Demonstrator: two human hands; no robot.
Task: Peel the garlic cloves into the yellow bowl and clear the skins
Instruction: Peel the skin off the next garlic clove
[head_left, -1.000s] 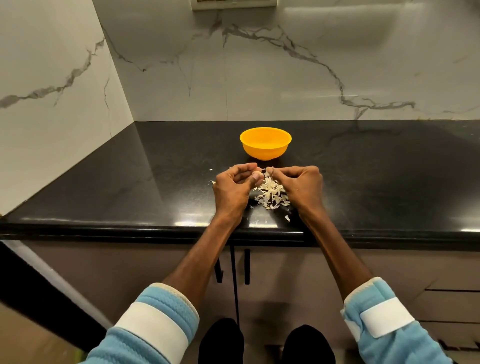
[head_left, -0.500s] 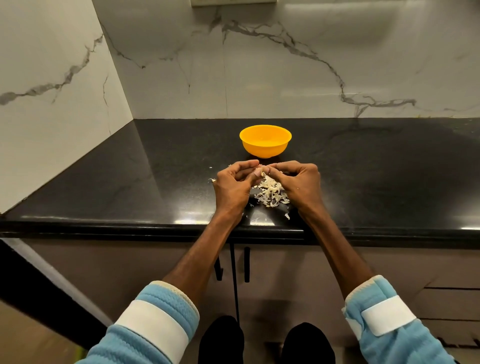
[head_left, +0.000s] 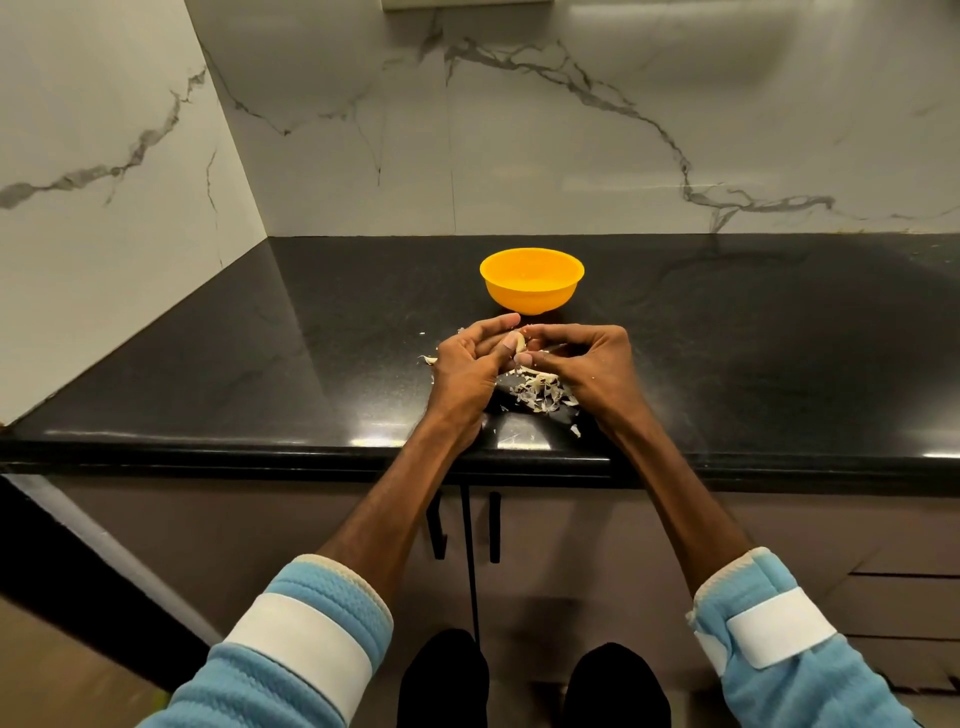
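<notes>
Your left hand (head_left: 467, 366) and right hand (head_left: 589, 364) both pinch one clove (head_left: 518, 343) just before the bowl (head_left: 532, 291). Skins (head_left: 540, 392) lie behind them, near the counter (head_left: 779, 338) edge; counter stretches wide either side of the bowl.

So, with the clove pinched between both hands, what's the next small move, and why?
Probably peel the loose skin off the garlic clove and let it drop on the skins pile. The left hand and right hand pinch it above that pile, and a pale strip seems to hang below it.
</notes>
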